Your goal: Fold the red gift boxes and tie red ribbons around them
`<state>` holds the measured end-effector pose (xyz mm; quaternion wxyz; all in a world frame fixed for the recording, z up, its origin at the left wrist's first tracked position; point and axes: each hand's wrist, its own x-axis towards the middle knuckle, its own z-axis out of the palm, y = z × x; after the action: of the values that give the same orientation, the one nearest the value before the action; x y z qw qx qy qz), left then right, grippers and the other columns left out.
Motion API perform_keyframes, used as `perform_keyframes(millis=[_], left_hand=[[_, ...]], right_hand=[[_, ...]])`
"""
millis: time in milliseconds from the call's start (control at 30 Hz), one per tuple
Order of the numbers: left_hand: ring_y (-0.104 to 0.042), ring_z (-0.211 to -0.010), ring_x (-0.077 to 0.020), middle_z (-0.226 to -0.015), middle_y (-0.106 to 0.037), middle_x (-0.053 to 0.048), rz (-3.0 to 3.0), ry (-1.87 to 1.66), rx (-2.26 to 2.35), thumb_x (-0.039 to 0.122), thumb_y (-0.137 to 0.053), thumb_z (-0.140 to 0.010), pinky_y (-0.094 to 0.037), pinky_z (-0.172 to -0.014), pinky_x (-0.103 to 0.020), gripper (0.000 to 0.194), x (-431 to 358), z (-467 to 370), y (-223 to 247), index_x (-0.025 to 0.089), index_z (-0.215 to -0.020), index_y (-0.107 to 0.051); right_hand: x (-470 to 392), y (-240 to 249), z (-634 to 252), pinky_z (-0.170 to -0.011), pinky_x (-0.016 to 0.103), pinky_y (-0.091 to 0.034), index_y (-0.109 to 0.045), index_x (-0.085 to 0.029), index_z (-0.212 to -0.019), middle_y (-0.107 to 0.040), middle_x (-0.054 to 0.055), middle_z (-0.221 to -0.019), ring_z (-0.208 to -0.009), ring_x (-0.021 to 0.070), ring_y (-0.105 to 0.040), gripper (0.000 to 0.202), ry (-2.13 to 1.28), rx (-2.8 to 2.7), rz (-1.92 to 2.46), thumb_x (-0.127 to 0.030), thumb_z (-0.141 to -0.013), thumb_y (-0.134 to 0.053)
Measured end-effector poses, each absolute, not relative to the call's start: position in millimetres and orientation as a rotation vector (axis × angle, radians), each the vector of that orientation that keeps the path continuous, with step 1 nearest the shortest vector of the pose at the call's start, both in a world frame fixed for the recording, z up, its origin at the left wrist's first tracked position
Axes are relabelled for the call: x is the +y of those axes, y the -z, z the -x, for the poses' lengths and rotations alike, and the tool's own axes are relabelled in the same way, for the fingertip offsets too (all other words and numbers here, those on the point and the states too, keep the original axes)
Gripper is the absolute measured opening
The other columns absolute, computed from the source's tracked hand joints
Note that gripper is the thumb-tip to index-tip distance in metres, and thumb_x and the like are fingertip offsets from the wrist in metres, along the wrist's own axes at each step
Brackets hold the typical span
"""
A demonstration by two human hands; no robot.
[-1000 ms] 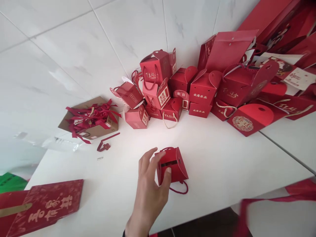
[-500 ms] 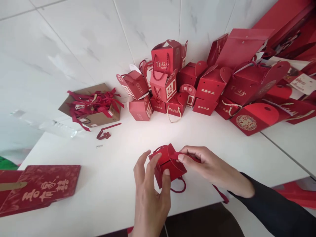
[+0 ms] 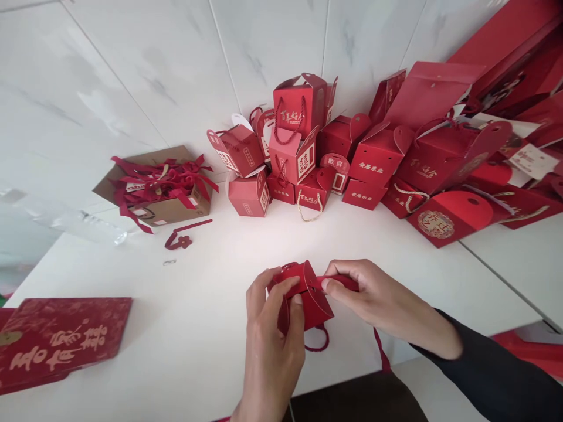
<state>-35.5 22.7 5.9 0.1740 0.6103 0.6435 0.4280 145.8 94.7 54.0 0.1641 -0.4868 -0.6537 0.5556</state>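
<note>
A small red gift box (image 3: 317,310) with rounded flaps stands at the front of the table. My left hand (image 3: 273,334) is closed round its left side, thumb and fingers pressing on the top flaps. My right hand (image 3: 369,296) pinches a red ribbon (image 3: 382,351) between thumb and forefinger. One end of this ribbon meets the hole in the box's right flap; whether it passes through is hidden. Its other end hangs below my right hand at the table's front edge. A dark red cord handle (image 3: 324,341) loops out from the near side of the box.
Stacked red gift boxes (image 3: 299,108) line the wall. A cardboard box (image 3: 178,210) full of red ribbons stands at the left back. Near it lie a ribbon with a flower (image 3: 185,241) and a small clear piece (image 3: 169,262). Red printed bags (image 3: 70,340) lie at the left.
My left hand has closed in on the gift box, its fingers now pressing the flaps. My right hand still pinches the ribbon, which is drawn straighter to the right of the flap.
</note>
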Motion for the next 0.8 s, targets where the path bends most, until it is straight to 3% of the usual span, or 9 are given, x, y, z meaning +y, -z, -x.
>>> perform_keyframes(millis=[267, 500, 633, 733, 800], left_hand=[[-0.056, -0.127, -0.0255, -0.134, -0.058, -0.007, -1.627, -1.248, 1.849, 0.024, -0.056, -0.097, -0.055, -0.099, -0.044, 0.023, 24.1, 29.6, -9.9, 0.031, -0.113, -0.070], [-0.054, -0.128, -0.0273, -0.135, -0.056, -0.008, -1.553, -1.235, 1.781, 0.031, -0.057, -0.098, -0.057, -0.096, -0.045, 0.021, 26.6, 26.4, -12.8, 0.032, -0.112, -0.072], [-0.055, -0.125, -0.0273, -0.132, -0.057, -0.009, -1.479, -1.233, 1.737, 0.030, -0.058, -0.097, -0.054, -0.097, -0.047, 0.015, 29.4, 23.8, -14.4, 0.029, -0.100, -0.072], [-0.054, -0.126, -0.0275, -0.133, -0.056, -0.009, -1.409, -1.236, 1.720, 0.031, -0.058, -0.096, -0.051, -0.101, -0.049, 0.014, 29.9, 22.3, -17.1, 0.026, -0.092, -0.071], [-0.052, -0.131, -0.0285, -0.133, -0.057, -0.009, -1.349, -1.261, 1.725, 0.034, -0.058, -0.096, -0.050, -0.101, -0.048, 0.015, 29.1, 21.3, -19.7, 0.026, -0.090, -0.070]], right_hand=[[100.5, -65.4, -148.0, -0.045, 0.023, -0.022, -0.046, -0.021, -0.069, -0.031, -0.007, -0.059, -0.051, 0.0092, -0.025, 0.028, -1.467, -1.979, 1.465, -0.030, -0.095, -0.053], [101.3, -59.0, -141.5, -0.048, 0.023, -0.026, -0.047, -0.020, -0.072, -0.035, -0.007, -0.063, -0.055, 0.0092, -0.029, 0.028, -1.445, -2.036, 1.374, -0.029, -0.099, -0.049], [103.2, -55.7, -139.7, -0.050, 0.023, -0.028, -0.049, -0.020, -0.072, -0.039, -0.007, -0.064, -0.058, 0.0096, -0.032, 0.029, -1.425, -2.097, 1.356, -0.030, -0.099, -0.051], [104.5, -54.3, -140.4, -0.052, 0.024, -0.033, -0.054, -0.021, -0.075, -0.046, -0.006, -0.065, -0.059, 0.0104, -0.039, 0.028, -1.454, -2.119, 1.348, -0.033, -0.100, -0.052], [104.2, -53.0, -140.8, -0.057, 0.024, -0.041, -0.061, -0.023, -0.088, -0.057, -0.005, -0.075, -0.065, 0.0121, -0.049, 0.018, -1.426, -2.092, 1.330, -0.034, -0.100, -0.054]])
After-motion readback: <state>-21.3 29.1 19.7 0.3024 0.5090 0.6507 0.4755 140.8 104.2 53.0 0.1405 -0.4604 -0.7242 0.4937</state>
